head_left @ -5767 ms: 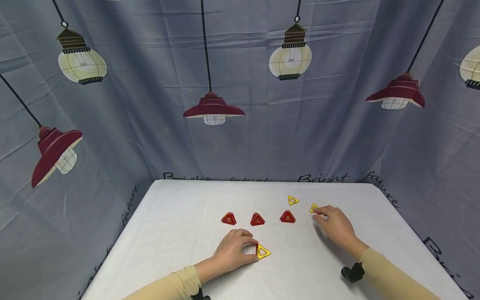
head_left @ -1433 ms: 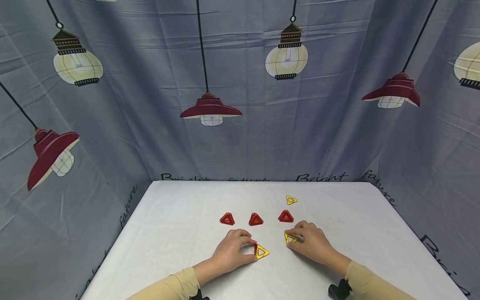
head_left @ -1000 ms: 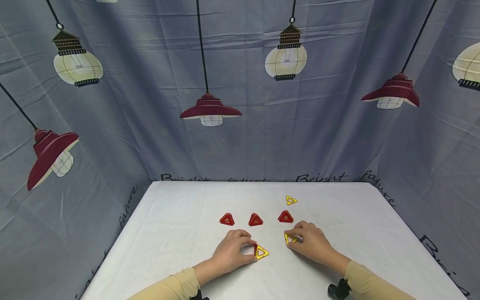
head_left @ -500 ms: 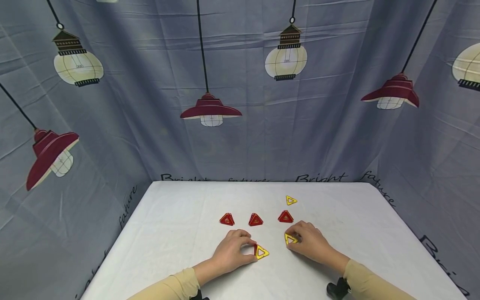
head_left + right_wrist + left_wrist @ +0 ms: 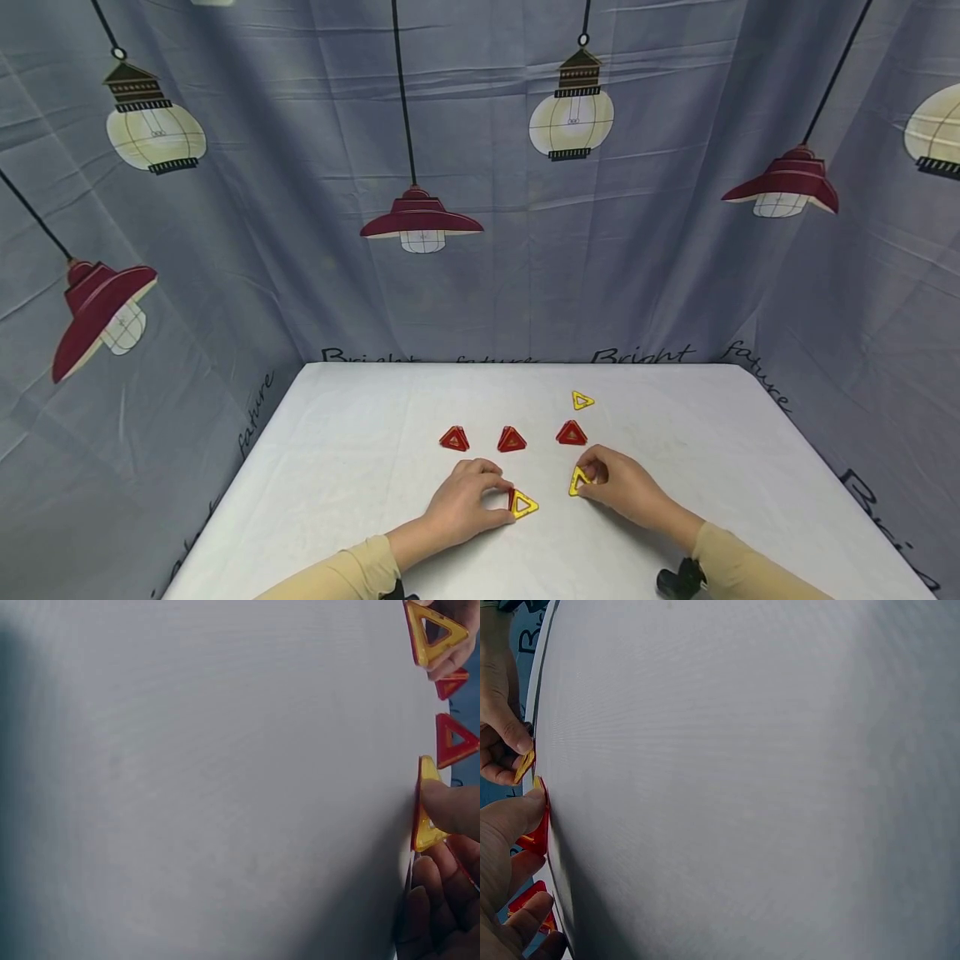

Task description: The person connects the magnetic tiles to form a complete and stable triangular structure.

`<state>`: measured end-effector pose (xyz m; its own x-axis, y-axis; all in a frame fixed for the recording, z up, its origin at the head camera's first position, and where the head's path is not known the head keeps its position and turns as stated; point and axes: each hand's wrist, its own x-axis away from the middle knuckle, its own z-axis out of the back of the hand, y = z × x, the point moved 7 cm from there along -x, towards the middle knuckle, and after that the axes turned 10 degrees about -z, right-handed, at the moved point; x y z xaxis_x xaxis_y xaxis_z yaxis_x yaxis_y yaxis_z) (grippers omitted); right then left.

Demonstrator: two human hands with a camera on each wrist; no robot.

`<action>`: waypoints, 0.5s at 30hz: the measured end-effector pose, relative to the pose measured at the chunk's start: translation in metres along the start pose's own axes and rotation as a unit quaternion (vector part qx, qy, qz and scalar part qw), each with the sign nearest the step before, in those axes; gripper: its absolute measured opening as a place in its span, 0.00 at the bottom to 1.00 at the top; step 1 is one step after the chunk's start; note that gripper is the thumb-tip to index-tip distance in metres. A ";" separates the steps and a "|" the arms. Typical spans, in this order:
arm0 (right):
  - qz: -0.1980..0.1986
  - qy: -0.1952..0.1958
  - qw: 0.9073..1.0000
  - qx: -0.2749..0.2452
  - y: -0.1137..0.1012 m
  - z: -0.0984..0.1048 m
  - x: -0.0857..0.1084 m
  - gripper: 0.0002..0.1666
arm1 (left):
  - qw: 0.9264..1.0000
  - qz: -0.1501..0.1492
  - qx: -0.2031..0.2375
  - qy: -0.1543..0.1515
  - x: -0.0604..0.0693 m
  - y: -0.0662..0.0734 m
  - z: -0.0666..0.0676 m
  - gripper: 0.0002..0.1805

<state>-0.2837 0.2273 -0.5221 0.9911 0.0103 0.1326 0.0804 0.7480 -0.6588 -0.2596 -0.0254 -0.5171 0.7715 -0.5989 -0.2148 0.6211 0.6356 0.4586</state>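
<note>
In the head view my left hand [image 5: 465,502] steadies a joined red and yellow triangular magnetic tile piece [image 5: 527,504] between thumb and forefinger on the table. The yellow face points right; its red side is mostly behind the fingertips, and shows in the left wrist view as a red tile [image 5: 536,840]. To the right, my right hand [image 5: 626,487] pinches a yellow triangular magnetic tile [image 5: 574,483], tilted up. The right wrist view shows this yellow tile [image 5: 424,838] under the thumb, with a red edge along one side. The two held pieces are apart.
Three red triangular pyramids [image 5: 453,438], [image 5: 512,439], [image 5: 572,433] stand in a row behind the hands. Farther back lies a single yellow triangular tile [image 5: 575,403]. A white cloth covers the table [image 5: 360,433]; a grey lamp-printed curtain [image 5: 480,300] surrounds its back and sides.
Since the oldest frame, my right hand has carried its yellow tile from the back right nearer the left hand. In the last half second its fingers shifted and the tile turned. The left hand stayed.
</note>
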 end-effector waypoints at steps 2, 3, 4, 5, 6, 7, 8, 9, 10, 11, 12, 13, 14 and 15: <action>0.001 -0.002 1.000 -0.007 0.001 0.000 0.000 0.20 | 1.000 0.000 0.001 0.000 0.000 0.000 0.000 0.22; 0.003 -0.002 1.000 -0.010 0.001 0.000 0.001 0.20 | 1.000 -0.001 0.001 0.000 0.000 0.000 0.000 0.22; 0.006 -0.002 1.000 -0.013 0.001 0.000 0.001 0.20 | 1.000 -0.001 0.000 0.000 0.000 0.000 0.000 0.22; 0.010 -0.001 1.000 -0.014 0.001 0.000 0.002 0.20 | 1.000 -0.002 0.000 0.001 0.000 0.000 0.000 0.22; 0.014 0.000 1.000 -0.015 0.001 0.000 0.002 0.20 | 1.000 -0.003 -0.001 0.001 0.000 0.000 0.000 0.22; 0.018 0.000 1.000 -0.015 0.001 0.000 0.002 0.20 | 1.000 -0.003 -0.001 0.002 0.000 0.000 0.000 0.22; 0.022 0.001 1.000 -0.011 0.001 0.000 0.002 0.20 | 1.000 -0.003 -0.001 0.002 0.000 0.000 0.000 0.22; 0.027 0.001 1.000 -0.008 0.001 -0.001 0.002 0.19 | 1.000 -0.003 -0.001 0.002 0.000 0.000 0.000 0.22; 0.031 0.000 1.000 -0.003 0.001 -0.002 0.002 0.19 | 1.000 -0.003 -0.001 0.003 0.000 0.000 0.000 0.22; 0.036 -0.001 0.999 0.003 0.001 -0.002 0.002 0.18 | 1.000 -0.003 -0.002 0.003 0.000 0.000 0.000 0.22; 0.040 -0.003 0.999 0.008 0.001 -0.003 0.002 0.17 | 1.000 -0.003 -0.002 0.003 0.000 0.000 0.000 0.22; 0.043 -0.005 0.999 0.013 0.001 -0.005 0.002 0.17 | 1.000 -0.003 -0.002 0.003 0.000 0.000 0.000 0.22; 0.046 -0.006 0.999 0.018 0.000 -0.005 0.003 0.16 | 1.000 -0.003 -0.003 0.004 0.000 0.000 0.000 0.22; 0.049 -0.009 0.999 0.021 0.000 -0.006 0.003 0.16 | 1.000 -0.004 -0.002 0.004 0.000 0.000 0.000 0.22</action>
<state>-0.2801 0.2234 -0.5264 0.9920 0.0953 0.0827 -0.0209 0.7702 -0.6375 -0.2596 -0.0250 -0.5169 0.7681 -0.5996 -0.2248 0.6272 0.6337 0.4527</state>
